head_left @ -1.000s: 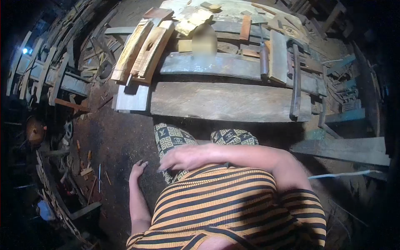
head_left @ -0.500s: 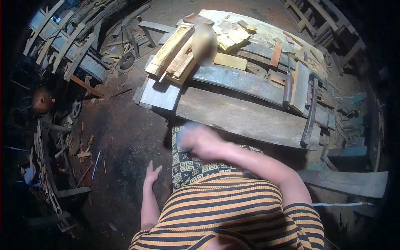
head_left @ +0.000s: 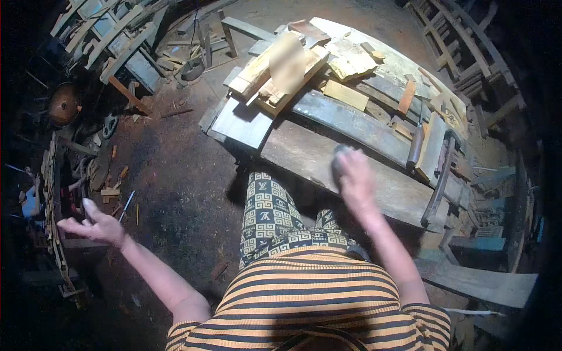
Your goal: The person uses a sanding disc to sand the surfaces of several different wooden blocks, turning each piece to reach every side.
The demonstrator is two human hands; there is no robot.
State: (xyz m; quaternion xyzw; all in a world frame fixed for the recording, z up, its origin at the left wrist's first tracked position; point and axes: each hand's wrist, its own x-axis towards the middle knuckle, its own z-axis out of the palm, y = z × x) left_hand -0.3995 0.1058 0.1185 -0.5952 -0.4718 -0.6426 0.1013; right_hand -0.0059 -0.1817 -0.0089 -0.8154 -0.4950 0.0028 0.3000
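Note:
My right hand (head_left: 358,180) is over the front plank (head_left: 304,152) of the bench, its fingers closed round a dark, rounded object (head_left: 339,165) whose kind I cannot tell. Out to the left, my left hand (head_left: 100,226) hangs over the dark floor with fingers spread and nothing in it. Beyond the right hand lie a metal-topped board (head_left: 345,120) and a pale wooden block (head_left: 346,95). To its right are a wooden-handled tool with a thin shaft (head_left: 416,145) and a long dark hammer-like tool (head_left: 440,186). Two thick wooden pieces (head_left: 257,75) rest at the bench's left end.
Wood scraps (head_left: 353,63) lie on the bench's far side. Timber racks (head_left: 132,50) stand at the left, with more slatted wood (head_left: 462,47) at the right. A round rusty metal thing (head_left: 64,104) is on the left. Another person (head_left: 30,202) shows at the far left edge.
My right hand has moved from before my lap forward and right, over the bench plank, with the dark object. My left hand has swung outward to the left. The view has shifted slightly.

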